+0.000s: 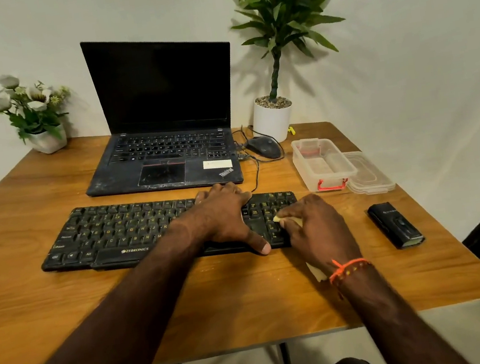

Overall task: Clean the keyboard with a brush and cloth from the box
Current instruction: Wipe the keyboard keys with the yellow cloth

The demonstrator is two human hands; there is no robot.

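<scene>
A black keyboard (110,234) lies across the wooden table (234,303), in front of the laptop. My left hand (225,214) rests flat on the keyboard's right half, fingers spread, thumb at the front edge. My right hand (316,229) presses a pale yellow cloth (278,219) onto the number pad at the keyboard's right end; a corner of the cloth also pokes out under my wrist. The clear plastic box (322,162) with red clasps stands open at the right, holding nothing that I can see. A black brush (396,225) lies on the table right of my right hand.
An open black laptop (166,149) sits behind the keyboard, with a wired mouse (263,147) to its right. The box's clear lid (368,173) lies beside the box. A white potted plant (273,118) and a flower pot (48,141) stand at the back corners.
</scene>
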